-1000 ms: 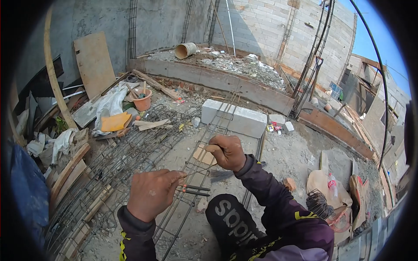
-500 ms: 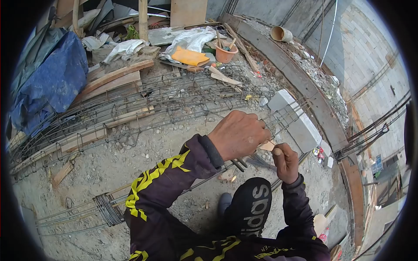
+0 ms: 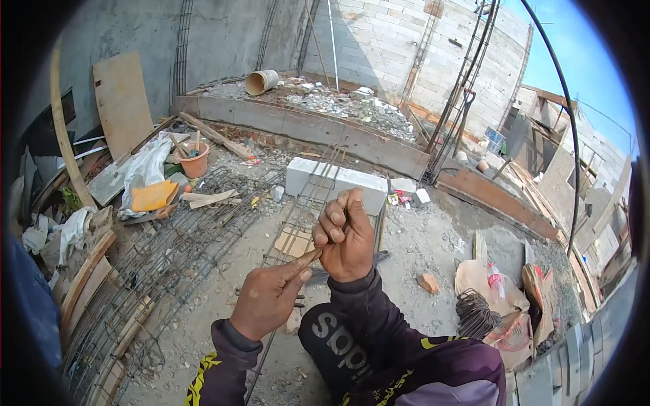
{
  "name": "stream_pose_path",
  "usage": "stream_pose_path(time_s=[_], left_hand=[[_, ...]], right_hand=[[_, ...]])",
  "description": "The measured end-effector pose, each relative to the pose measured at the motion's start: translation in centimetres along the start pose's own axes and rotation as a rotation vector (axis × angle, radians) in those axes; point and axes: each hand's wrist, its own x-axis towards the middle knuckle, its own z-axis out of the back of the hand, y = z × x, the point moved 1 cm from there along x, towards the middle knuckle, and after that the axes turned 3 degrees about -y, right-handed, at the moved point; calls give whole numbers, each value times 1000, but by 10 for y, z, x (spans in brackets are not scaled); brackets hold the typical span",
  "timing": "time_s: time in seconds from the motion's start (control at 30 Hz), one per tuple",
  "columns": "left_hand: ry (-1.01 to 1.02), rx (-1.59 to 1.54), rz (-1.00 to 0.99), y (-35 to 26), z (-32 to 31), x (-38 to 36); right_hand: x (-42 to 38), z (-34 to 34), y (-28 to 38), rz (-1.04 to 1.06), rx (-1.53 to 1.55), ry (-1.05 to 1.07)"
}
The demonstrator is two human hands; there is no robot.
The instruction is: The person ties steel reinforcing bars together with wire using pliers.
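Rebar cage (image 3: pixel 308 202) beneath two meeting hands

Half a second ago the view was turned further left and the right hand (image 3: pixel 349 237) was lower, thumb up; it is now raised, palm turned inward, fingers curled. The left hand (image 3: pixel 267 298) now reaches its fingertips to the right hand. The left grip is narrow, fingertips drawn together; whether it pinches anything is unclear. How far the right grip is closed cannot be told. Dark prongs (image 3: pixel 298 304) show just beside the left hand.

The cage, of thin dark rods and rectangular ties, runs from near to far, crossing a pale, rough rectangular block (image 3: pixel 359 188). Flat tan wood (image 3: pixel 292 243) lies beneath it; more latticed rebar (image 3: pixel 183 250) spreads left over gritty ground.
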Motion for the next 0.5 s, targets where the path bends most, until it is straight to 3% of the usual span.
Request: stream_pose_path(time_s=[0.1,0.2,0.33,0.47,0.5], left_hand=[[69,-255,255,5,2,1],[-5,-136,150,6,6,-2],[-65,279,50,-6,27,-10],[-65,408,7,-12,44,-15],[-58,424,-4,-12,49,-17]], right_hand=[[5,-5,6,67,-65,252],[3,-10,1,341,-543,297],[2,-6,-2,523,-988,317],[7,-14,-10,905,-1433,555],[9,-16,-11,861,-1529,618]])
